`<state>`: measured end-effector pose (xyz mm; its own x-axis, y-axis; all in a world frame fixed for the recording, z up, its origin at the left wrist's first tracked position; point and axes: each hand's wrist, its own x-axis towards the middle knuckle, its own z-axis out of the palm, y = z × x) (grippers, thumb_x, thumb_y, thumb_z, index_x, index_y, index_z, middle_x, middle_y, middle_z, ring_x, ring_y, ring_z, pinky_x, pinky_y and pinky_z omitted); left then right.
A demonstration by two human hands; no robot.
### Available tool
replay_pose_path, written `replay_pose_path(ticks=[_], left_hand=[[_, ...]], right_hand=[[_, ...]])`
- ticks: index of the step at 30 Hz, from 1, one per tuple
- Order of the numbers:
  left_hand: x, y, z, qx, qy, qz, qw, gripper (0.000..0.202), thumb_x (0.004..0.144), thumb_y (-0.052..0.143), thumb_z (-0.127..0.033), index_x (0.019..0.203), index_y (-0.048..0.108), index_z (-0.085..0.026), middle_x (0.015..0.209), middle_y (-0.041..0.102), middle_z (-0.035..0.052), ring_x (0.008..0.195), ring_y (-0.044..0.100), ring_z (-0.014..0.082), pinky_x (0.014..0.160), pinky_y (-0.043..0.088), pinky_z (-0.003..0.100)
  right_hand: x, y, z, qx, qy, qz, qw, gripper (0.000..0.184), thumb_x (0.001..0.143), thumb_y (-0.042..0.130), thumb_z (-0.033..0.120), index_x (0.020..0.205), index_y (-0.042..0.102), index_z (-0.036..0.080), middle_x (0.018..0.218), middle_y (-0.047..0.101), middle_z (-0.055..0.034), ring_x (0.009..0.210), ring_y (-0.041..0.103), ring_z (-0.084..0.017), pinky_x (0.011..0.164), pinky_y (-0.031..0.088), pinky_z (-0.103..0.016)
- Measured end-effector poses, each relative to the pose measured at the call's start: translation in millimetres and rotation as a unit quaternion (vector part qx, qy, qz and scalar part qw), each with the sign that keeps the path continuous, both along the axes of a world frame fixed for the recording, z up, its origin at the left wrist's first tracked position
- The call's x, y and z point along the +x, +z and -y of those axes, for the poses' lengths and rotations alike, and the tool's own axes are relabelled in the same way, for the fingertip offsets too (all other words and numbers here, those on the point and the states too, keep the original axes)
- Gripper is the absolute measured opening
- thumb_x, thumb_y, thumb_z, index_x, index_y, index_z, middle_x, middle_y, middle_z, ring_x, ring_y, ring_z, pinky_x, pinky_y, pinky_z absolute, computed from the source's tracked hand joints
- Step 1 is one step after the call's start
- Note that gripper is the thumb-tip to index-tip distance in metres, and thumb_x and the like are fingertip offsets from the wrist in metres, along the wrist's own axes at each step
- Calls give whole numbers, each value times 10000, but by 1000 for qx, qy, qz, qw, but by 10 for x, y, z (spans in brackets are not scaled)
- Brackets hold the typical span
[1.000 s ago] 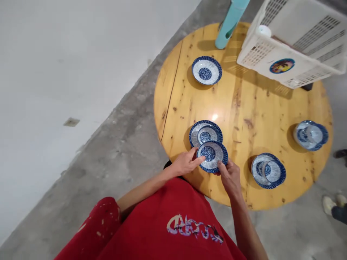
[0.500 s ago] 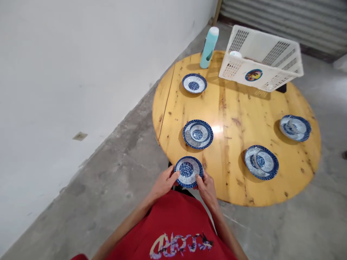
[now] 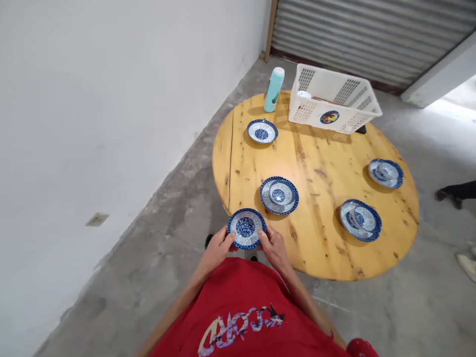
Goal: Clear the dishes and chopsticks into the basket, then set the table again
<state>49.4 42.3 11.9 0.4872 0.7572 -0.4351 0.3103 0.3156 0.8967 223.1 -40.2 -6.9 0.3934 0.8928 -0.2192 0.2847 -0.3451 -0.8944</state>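
Observation:
My left hand (image 3: 218,248) and my right hand (image 3: 274,246) grip opposite sides of a blue-and-white patterned plate (image 3: 246,228), thumbs on its rim and the other fingers underneath, mostly hidden. The plate is held in front of my body at the table's near left edge. Just beyond it, a small bowl (image 3: 279,192) sits in another blue-rimmed plate (image 3: 270,208). Farther back on the left, a similar plate (image 3: 262,132) lies with nothing in it.
On the right of the round wooden table (image 3: 316,248) are two more blue-rimmed plates (image 3: 347,218) (image 3: 375,174), each with a bowl. A turquoise bottle (image 3: 273,91) and a white plastic crate (image 3: 308,113) stand at the back. A white wall (image 3: 111,99) rises left; a person's leg (image 3: 463,191) shows right.
My view has shifted, so the table appears moved. Both hands still hold the plate, now a little farther left relative to the plate with the bowl. A person's leg has come into view at right.

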Motion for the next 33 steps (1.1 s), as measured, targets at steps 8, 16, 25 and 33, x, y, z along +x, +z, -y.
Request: replay_pose_path(ticks=[8,16,25,33], left_hand=[[-1124,-30,-1014,34,-5,-57,998,375,820,505,-564,819,554,-192,698,642,19,605,643,192,607,520,314],[-1301,-158,-1675,14,-53,-30,998,353,837,504,-540,824,547,-190,701,632,17,627,636,186,598,511,301],[-678,-207,-2394,41,-122,-41,991,309,861,486,-507,803,515,-205,673,624,9,636,625,186,610,506,296],[-3,-103,-3013,54,-155,-62,985,345,836,502,-535,855,547,-194,697,629,8,638,628,192,596,516,306]], right_hand=[[-1115,-51,-1055,13,2,-59,998,232,900,419,379,770,509,210,590,534,33,477,562,-128,492,395,-228],[-1392,-26,-1541,-6,-55,-24,998,203,888,440,349,773,530,208,563,507,43,472,508,-116,481,367,-218],[-927,-162,-2091,-14,-144,-49,988,213,866,442,381,728,468,221,540,489,52,447,527,-128,483,377,-235],[-409,-173,-2587,-7,-196,13,980,245,875,439,398,728,512,216,598,530,21,547,496,-137,554,366,-238]])
